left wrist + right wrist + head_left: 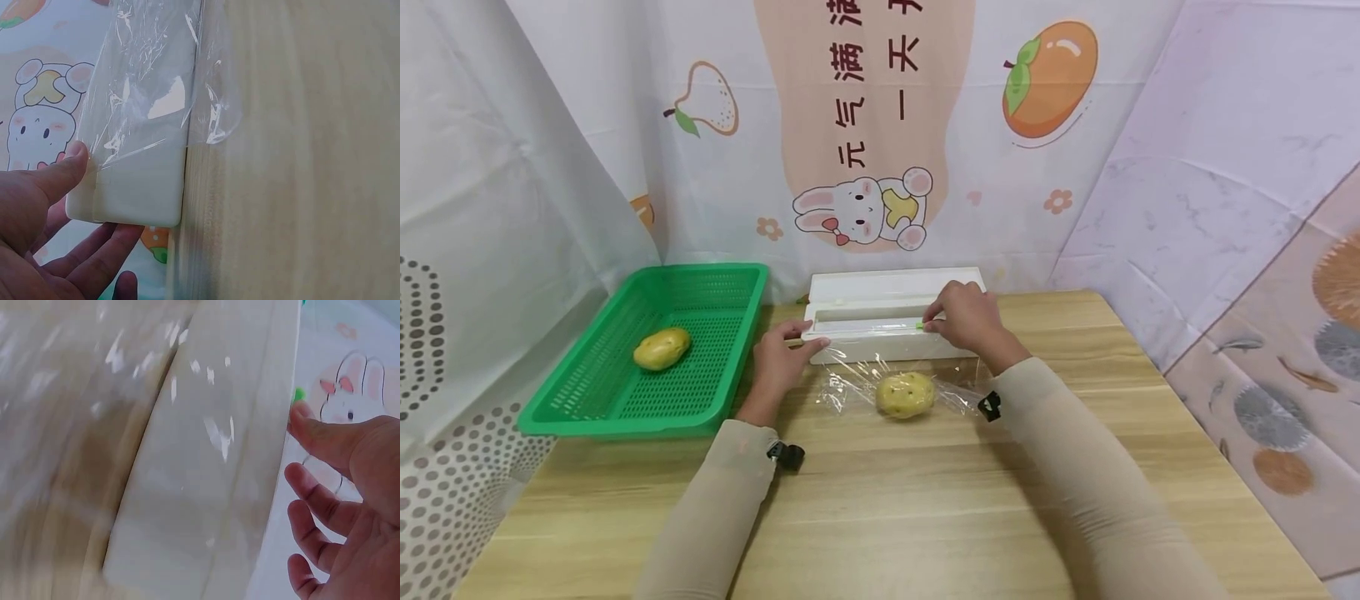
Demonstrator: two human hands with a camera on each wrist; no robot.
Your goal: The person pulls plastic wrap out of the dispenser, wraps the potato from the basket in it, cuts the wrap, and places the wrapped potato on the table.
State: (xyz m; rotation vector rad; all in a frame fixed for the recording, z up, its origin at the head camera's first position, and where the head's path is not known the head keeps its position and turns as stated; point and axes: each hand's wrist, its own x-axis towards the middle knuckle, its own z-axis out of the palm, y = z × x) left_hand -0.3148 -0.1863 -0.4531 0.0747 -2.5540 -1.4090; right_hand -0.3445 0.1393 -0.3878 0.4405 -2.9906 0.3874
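Observation:
A white cling film box [889, 288] stands at the back of the table with its lid raised. My left hand [777, 360] steadies the box's left end; in the left wrist view the thumb lies along one edge of the box end [137, 197] and the fingers are at its end face. With thumb and fingertips, my right hand [967, 317] pinches a small green slider [920, 326] on the box's top edge, toward the right. Clear cling film [837, 390] hangs from the box over the front and spreads onto the table, covering a yellow potato [906, 394].
To the left sits a green plastic basket [749, 337] with another potato [662, 348] inside. A printed curtain [715, 200] hangs right behind the box. The wooden table [880, 517] extends toward me, under both forearms.

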